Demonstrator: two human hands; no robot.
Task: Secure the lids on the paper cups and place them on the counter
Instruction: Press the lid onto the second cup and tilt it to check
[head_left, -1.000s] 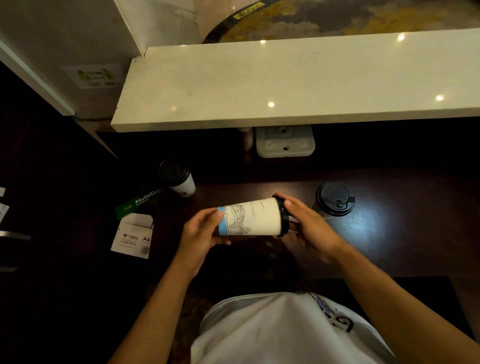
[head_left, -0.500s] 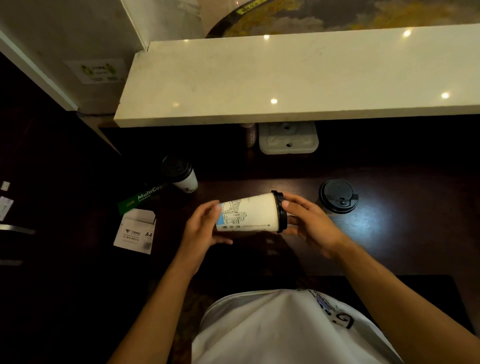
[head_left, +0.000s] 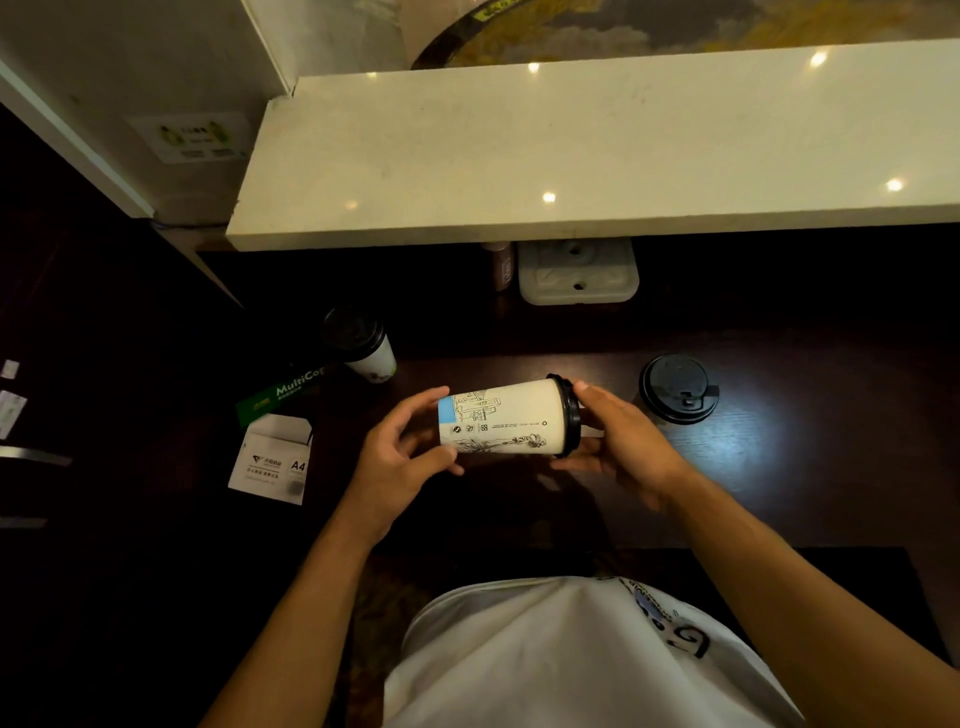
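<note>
A white paper cup (head_left: 501, 418) with line drawings and a blue band lies on its side in the air above the dark desk (head_left: 810, 467). Its black lid (head_left: 570, 415) points right. My left hand (head_left: 400, 457) cups the cup's base end, fingers spread around it. My right hand (head_left: 618, 441) grips the lid end with thumb and fingers on the rim. A second lidded cup (head_left: 678, 388) stands on the desk to the right. A third lidded cup (head_left: 361, 345) stands further back on the left.
A pale stone counter (head_left: 597, 161) runs across above the desk. Under its edge sit a grey moulded cup carrier (head_left: 577, 273) and a small bottle (head_left: 503, 267). A green paper ream (head_left: 283, 395) and a white A4 box (head_left: 275, 460) lie at the left.
The cup has turned about its long axis between my hands, showing a different part of the print. It stays on its side at about the same spot.
</note>
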